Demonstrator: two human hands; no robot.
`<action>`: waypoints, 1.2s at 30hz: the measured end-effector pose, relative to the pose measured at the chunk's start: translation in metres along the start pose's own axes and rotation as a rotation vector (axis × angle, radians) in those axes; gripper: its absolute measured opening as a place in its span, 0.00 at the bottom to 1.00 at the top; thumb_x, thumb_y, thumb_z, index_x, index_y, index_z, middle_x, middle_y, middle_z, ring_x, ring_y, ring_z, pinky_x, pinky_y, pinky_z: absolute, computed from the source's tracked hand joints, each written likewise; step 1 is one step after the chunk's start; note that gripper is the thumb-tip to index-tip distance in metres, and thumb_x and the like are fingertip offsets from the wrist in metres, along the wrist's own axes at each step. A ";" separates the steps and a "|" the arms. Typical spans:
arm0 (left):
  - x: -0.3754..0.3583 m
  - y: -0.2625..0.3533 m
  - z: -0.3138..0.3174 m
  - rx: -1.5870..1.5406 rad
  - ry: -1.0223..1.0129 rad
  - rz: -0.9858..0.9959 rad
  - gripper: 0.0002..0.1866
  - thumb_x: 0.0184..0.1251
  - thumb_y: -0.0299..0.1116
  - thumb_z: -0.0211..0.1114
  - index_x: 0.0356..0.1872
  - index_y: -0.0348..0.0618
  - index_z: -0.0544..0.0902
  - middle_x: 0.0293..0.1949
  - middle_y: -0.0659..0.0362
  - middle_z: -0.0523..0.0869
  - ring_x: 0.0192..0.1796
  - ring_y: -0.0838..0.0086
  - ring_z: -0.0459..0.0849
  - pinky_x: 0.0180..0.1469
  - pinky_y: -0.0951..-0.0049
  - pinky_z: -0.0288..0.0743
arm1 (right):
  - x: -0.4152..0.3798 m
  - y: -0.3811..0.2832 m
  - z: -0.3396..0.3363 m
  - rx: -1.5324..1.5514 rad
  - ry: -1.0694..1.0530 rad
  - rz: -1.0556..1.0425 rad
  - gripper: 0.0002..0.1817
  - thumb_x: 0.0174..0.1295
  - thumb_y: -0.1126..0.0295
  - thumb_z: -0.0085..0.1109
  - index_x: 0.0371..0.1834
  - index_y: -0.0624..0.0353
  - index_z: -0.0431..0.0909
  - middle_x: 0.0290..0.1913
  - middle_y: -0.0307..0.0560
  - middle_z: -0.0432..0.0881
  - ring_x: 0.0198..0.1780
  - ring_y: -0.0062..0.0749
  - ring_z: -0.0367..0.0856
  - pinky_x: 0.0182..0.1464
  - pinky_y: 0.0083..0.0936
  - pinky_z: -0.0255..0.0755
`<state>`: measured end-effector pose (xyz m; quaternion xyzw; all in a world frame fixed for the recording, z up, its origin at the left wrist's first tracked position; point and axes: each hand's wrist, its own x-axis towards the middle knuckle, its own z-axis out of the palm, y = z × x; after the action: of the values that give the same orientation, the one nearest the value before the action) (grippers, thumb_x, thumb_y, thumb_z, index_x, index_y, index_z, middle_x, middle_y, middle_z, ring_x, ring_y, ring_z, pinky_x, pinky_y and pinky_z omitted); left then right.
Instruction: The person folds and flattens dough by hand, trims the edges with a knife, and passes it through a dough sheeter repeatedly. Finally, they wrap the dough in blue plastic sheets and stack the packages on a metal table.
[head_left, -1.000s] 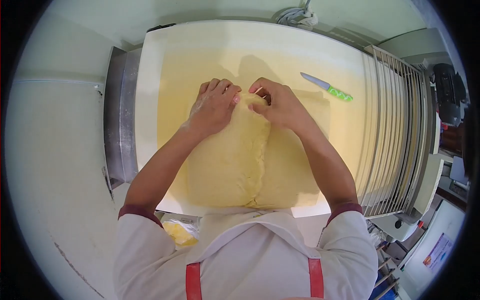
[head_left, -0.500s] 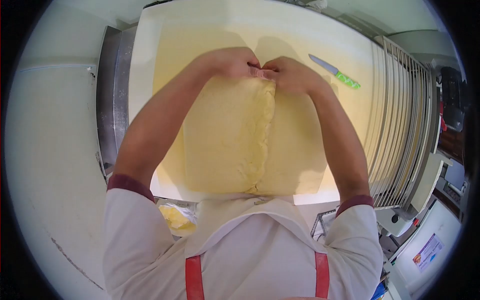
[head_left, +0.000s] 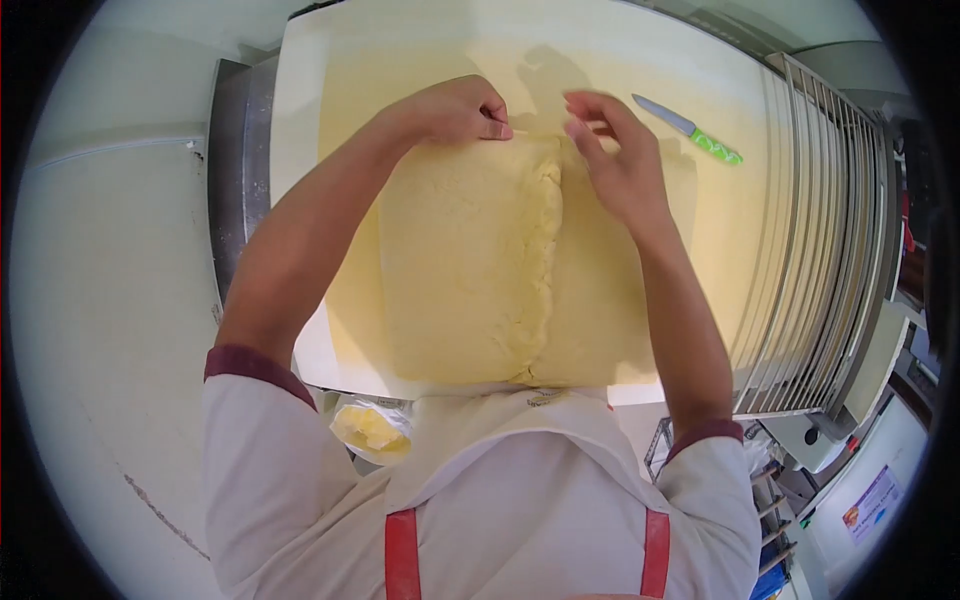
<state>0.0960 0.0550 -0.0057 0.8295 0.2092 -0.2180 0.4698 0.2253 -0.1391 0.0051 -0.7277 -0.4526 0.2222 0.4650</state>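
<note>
A large folded sheet of pale yellow dough lies on a white work table, with a rough seam running down its middle. My left hand pinches the far edge of the dough's left flap, fingers closed on it. My right hand hovers just over the far edge of the right flap, fingers spread and holding nothing. My forearms reach over the dough from the near side.
A knife with a green handle lies on the table to the right of my right hand. A slatted metal rack borders the table's right side. A steel surface flanks the left. A bag of yellow pieces sits below the near edge.
My hands were pressed together at the far end of the seam. Now they have parted: the right hand has lifted off and opened, while the left keeps its pinch on the dough.
</note>
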 end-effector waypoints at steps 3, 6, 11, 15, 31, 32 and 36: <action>-0.016 -0.003 -0.005 -0.072 0.002 0.010 0.13 0.64 0.39 0.63 0.40 0.38 0.84 0.35 0.60 0.84 0.39 0.76 0.76 0.43 0.71 0.69 | -0.042 -0.011 -0.010 0.135 0.076 0.060 0.15 0.62 0.75 0.59 0.52 0.61 0.78 0.42 0.49 0.84 0.43 0.34 0.82 0.50 0.28 0.74; -0.017 -0.017 -0.011 -0.018 -0.087 -0.044 0.12 0.64 0.38 0.64 0.38 0.39 0.84 0.34 0.61 0.83 0.38 0.77 0.75 0.43 0.71 0.69 | -0.079 -0.016 -0.015 0.210 0.098 0.150 0.14 0.61 0.77 0.59 0.51 0.61 0.78 0.42 0.49 0.84 0.44 0.33 0.82 0.49 0.26 0.74; -0.021 -0.020 -0.008 -0.091 0.059 0.054 0.10 0.64 0.37 0.64 0.35 0.39 0.84 0.32 0.63 0.82 0.38 0.77 0.74 0.42 0.72 0.68 | -0.117 -0.027 -0.021 0.147 0.051 0.132 0.13 0.61 0.77 0.60 0.50 0.62 0.78 0.41 0.50 0.84 0.44 0.33 0.83 0.48 0.25 0.75; -0.036 -0.033 -0.018 -0.098 -0.044 -0.116 0.11 0.64 0.38 0.65 0.36 0.39 0.84 0.33 0.63 0.82 0.39 0.77 0.75 0.44 0.73 0.69 | -0.136 -0.035 -0.015 0.198 0.035 0.168 0.13 0.61 0.79 0.60 0.49 0.62 0.78 0.41 0.50 0.84 0.43 0.34 0.83 0.47 0.26 0.76; -0.059 -0.069 -0.027 -0.232 0.048 -0.097 0.12 0.64 0.37 0.66 0.37 0.37 0.84 0.32 0.65 0.82 0.36 0.80 0.75 0.41 0.77 0.68 | -0.149 -0.039 -0.012 0.097 -0.017 0.069 0.11 0.60 0.79 0.60 0.46 0.63 0.79 0.40 0.51 0.84 0.43 0.37 0.83 0.45 0.28 0.76; -0.059 -0.075 -0.026 -0.225 0.022 -0.099 0.11 0.64 0.37 0.66 0.38 0.38 0.84 0.32 0.65 0.82 0.35 0.80 0.75 0.41 0.76 0.69 | -0.149 -0.040 -0.011 0.060 -0.009 0.044 0.11 0.59 0.79 0.60 0.46 0.63 0.79 0.40 0.51 0.84 0.43 0.39 0.83 0.46 0.28 0.76; -0.058 -0.064 -0.016 -0.229 0.191 -0.137 0.10 0.65 0.34 0.65 0.38 0.37 0.83 0.32 0.65 0.82 0.36 0.81 0.75 0.42 0.76 0.69 | -0.150 -0.037 0.000 -0.066 0.036 -0.074 0.14 0.57 0.77 0.62 0.48 0.61 0.78 0.45 0.52 0.81 0.47 0.45 0.80 0.48 0.33 0.74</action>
<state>0.0156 0.0907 -0.0103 0.7712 0.3326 -0.1446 0.5232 0.1353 -0.2632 0.0231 -0.7294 -0.4778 0.1764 0.4566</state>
